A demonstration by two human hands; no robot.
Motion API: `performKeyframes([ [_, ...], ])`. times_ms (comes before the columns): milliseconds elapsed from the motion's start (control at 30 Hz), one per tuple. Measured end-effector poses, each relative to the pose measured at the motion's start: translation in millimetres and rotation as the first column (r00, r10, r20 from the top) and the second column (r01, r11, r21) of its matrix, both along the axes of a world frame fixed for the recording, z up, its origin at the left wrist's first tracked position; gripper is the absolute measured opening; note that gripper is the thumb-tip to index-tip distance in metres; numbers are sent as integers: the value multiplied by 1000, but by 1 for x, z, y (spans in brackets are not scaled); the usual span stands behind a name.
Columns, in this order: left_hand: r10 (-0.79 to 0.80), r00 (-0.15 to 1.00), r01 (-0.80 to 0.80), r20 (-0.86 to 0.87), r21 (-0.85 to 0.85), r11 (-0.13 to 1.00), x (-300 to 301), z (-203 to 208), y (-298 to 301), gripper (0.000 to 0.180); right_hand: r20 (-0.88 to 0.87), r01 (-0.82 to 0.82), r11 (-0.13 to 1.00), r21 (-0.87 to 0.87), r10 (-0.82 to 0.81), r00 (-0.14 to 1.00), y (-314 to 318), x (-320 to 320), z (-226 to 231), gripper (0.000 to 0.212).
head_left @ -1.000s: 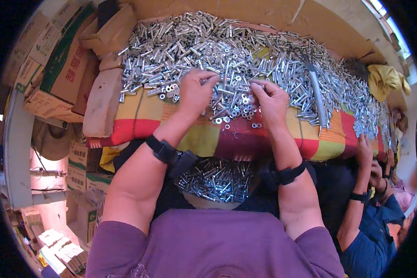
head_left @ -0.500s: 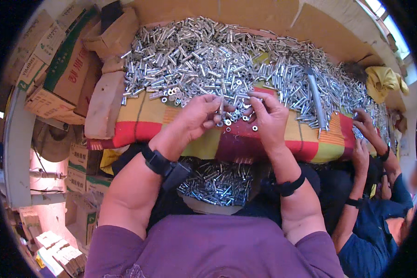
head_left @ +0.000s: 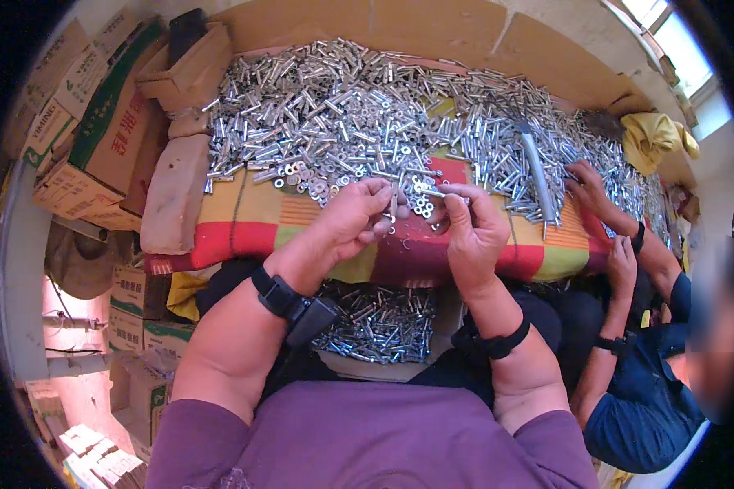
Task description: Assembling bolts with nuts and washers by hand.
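My left hand (head_left: 357,213) pinches a slender metal piece (head_left: 395,198) between thumb and fingers, held roughly upright. Just across from it, my right hand (head_left: 475,224) grips a shiny metal bolt (head_left: 432,193) that points left toward the other hand. Both hands are over the front of a checked cloth (head_left: 420,253). Several loose washers (head_left: 422,204) lie between and behind them. Beyond spreads a wide heap of metal bolts and sleeves (head_left: 326,114), with more washers (head_left: 302,173) along its near edge.
A long metal bar (head_left: 536,175) lies on the heap at right. Close by, a co-worker's hand (head_left: 591,191) reaches into the pile. Below the cloth stands a box of bolts (head_left: 383,326). A block (head_left: 174,196) and cartons (head_left: 110,138) border the left side.
My right hand now shows a bolt sticking out of its fingers. My left hand still pinches its metal piece. The co-worker's far hand has moved onto the heap. The whole view has shifted slightly.
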State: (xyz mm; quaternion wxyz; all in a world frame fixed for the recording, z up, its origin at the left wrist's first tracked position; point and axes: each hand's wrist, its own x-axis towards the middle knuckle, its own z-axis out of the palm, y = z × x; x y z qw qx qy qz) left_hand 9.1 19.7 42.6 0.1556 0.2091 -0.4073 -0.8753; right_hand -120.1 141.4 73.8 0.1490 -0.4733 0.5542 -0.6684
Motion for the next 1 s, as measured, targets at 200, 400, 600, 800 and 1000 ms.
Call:
performKeyframes([
  [200,12,992,-1,122,-89,996,0,1,6,21,221,-44,993,111,19,975,-8,-5,-8,12],
  [400,172,969,-138,174,-193,971,1,-1,8,17,140,-177,938,297,141,980,-22,-3,-22,16],
  [600,261,965,-260,19,187,947,14,-21,-10,17,-436,-136,907,398,317,843,-40,8,-28,19],
  [800,471,874,-482,116,101,870,26,0,-40,16,-750,67,969,238,139,647,-52,-7,-30,7],
  [1000,530,767,-109,362,-740,664,41,-29,-68,16,-879,134,945,298,217,424,-55,1,-42,13],
])
